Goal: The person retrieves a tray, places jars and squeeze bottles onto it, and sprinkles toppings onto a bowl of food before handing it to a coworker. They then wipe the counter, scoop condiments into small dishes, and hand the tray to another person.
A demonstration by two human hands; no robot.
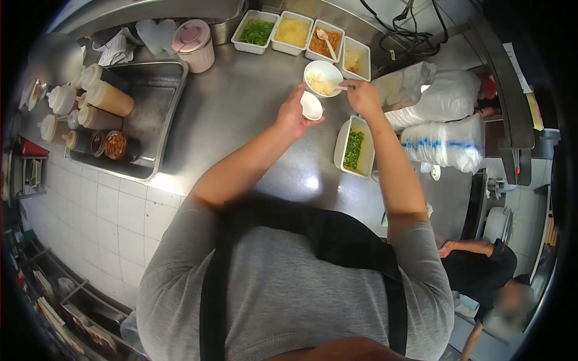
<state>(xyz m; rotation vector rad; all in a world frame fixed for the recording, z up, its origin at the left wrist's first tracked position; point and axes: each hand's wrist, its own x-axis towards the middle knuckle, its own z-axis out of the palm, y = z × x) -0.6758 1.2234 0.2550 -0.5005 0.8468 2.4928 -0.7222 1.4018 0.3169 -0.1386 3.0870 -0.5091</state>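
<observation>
Standing at the steel counter (241, 102), we have the metal tray (159, 102) of sauce bottles (108, 97) off to our left and a row of white topping tubs (292, 31) ahead. Near the middle sits the white bowl (323, 78). Our left hand (292, 114) curls around a small white dish (311, 106) just beside it — fingers cupped under it — and our right hand (361, 96) is closed on a spoon (338, 88) dipping into the bowl.

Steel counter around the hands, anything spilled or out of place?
Nothing stands out. The steel counter shows no spill. The left hand holds a small white dish, the right hand holds a spoon in the white bowl, and the topping tubs stand in a row.
</observation>
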